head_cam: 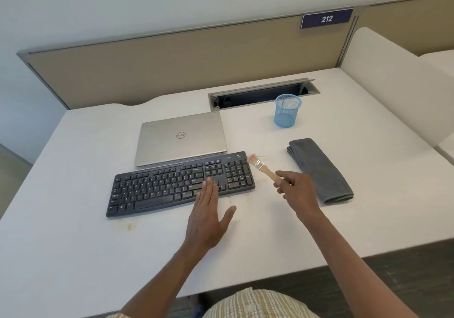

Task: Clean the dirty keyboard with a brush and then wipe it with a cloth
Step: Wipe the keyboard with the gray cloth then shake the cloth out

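I have the brush [264, 169] in my right hand [296, 190], fingers [280, 185] curled round the lower end of its wooden handle, with the bristles pointing away from me and sitting just past the top right corner of the keyboard [180, 182], over the table [73, 244] rather than over the keys. My left hand [206, 219] holds nothing: the fingers are straight and close together, thumb spread out, fingertips reaching over the front edge of the keyboard near the arrow keys, though I cannot tell whether they press on it or only hover. The keyboard lies flat in front of a closed silver laptop [181, 141]. There are brownish crumbs on the table near the bristles, along the keyboard's front edge and further left toward me, which I read as dirt swept off the keys, so I judge the brushing to be well under way or close to finished; the keys are too small here to say whether they are clean. The grey cloth [319, 170] lies folded and untouched to my right, well apart from the keyboard, so the wiping is all still to do. A blue mesh cup [287, 111] stands behind it.
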